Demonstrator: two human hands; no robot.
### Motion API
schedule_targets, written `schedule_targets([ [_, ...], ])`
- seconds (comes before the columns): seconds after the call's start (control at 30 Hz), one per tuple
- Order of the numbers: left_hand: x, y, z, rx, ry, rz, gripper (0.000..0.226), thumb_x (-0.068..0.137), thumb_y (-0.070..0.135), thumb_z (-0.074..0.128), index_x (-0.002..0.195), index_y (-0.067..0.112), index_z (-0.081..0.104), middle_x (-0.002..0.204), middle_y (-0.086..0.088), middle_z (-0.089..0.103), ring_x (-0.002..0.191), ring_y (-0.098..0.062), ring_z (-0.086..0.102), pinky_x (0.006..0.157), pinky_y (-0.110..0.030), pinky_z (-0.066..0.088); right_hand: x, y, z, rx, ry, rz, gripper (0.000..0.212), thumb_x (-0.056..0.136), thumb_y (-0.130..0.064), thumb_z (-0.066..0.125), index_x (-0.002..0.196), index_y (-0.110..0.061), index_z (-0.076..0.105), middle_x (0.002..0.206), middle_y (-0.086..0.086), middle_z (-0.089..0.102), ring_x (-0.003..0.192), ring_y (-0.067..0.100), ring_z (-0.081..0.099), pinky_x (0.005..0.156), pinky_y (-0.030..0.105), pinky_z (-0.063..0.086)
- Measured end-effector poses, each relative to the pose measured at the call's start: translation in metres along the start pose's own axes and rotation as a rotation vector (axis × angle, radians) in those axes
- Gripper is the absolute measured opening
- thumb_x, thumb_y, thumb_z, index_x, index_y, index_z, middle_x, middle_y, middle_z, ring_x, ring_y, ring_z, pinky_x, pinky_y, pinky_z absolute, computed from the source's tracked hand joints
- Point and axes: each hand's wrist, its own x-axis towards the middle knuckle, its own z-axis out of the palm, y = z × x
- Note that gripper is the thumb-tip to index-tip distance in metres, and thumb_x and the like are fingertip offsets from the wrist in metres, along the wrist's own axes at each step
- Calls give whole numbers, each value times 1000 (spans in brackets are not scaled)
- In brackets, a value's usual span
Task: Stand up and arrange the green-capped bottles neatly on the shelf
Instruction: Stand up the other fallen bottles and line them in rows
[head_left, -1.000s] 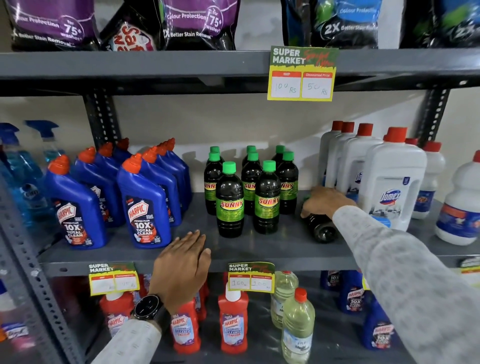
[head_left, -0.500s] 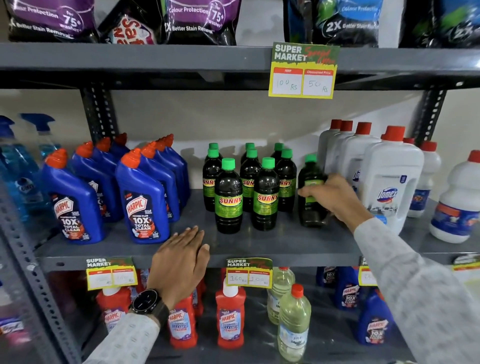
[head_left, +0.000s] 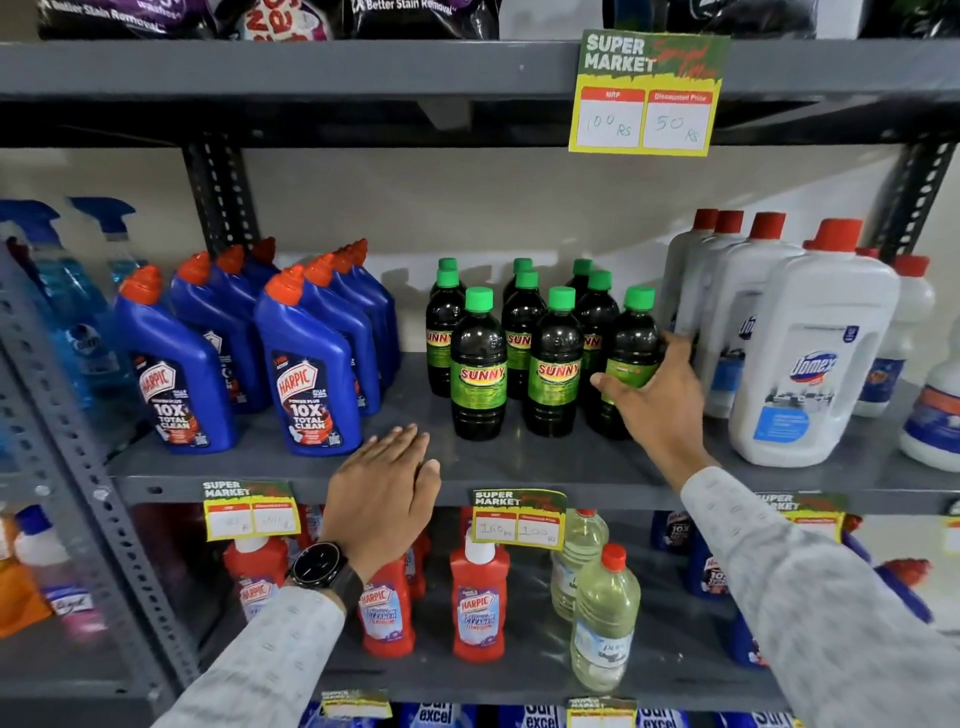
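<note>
A: Head view: right hand wraps the end bottle, upright near the shelf's front edge, just beside its green-capped neighbours.

B: Left hand?

A: Flat, fingers spread, resting on the front edge, holding nothing.

B: Risk?

A: Push too hard and it likely topples the tight row, or knocks the white bottles close behind.

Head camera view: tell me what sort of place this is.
Most likely a supermarket's cleaning-products aisle. A price tag printed "SUPER MARKET" hangs on the grey metal shelf, and rows of identical Harpic bottles and green-capped bottles fill it.
</note>
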Motion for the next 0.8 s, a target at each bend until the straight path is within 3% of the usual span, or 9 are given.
schedule_targets([
  [0.1,0,-1,1,8,-10,4,68,101,49,17,147,15,54,154,-4,52,145,-16,45,124,-38,31,-1,6,4,13,-23,-11,86,68,-51,88,135,-27,40,113,-12,57,102,10,58,86,32,47],
  [0.23,0,-1,5,-4,11,1,64,102,46,21,144,13,57,152,-6,54,143,-18,48,122,-40,34,-1,14,4,175,-113,54,90,73,-51,82,147,-25,38,120,-15,64,103,0,63,84,16,43],
  [0.3,0,-1,7,-2,19,1,62,103,45,23,143,13,58,151,-6,55,142,-18,49,122,-41,35,1,18,2,324,-185,128,90,74,-35,80,152,-28,35,122,-18,66,108,-3,65,94,23,49],
  [0.4,2,-1,10,-6,34,2,61,103,44,24,142,12,59,149,-7,57,141,-19,51,121,-41,36,4,20,1,420,-217,189,73,76,-12,79,140,-25,46,124,-2,71,114,13,68,105,44,51],
  [0.47,2,-2,11,-8,42,2,61,103,44,25,141,12,60,148,-7,58,140,-19,52,120,-41,37,3,18,1,388,-214,187,65,78,-7,84,134,-21,53,124,4,71,113,20,69,105,50,52],
  [0.6,2,-3,11,-13,52,-2,59,103,43,27,139,11,61,147,-7,59,139,-19,53,119,-41,38,0,14,2,354,-230,135,65,76,-13,92,128,-20,54,122,4,72,111,19,70,99,46,56],
  [0.7,1,-2,10,-17,55,2,59,103,42,27,139,11,62,147,-8,59,139,-20,53,119,-42,38,-1,13,2,345,-229,106,58,75,-19,94,117,-30,56,115,-4,73,101,6,71,89,33,57],
  [0.8,1,-3,10,-23,55,3,60,102,43,26,139,11,62,147,-8,59,139,-20,53,119,-43,39,0,16,1,401,-259,157,59,78,-12,86,126,-27,54,118,-2,72,107,11,70,95,36,55],
])
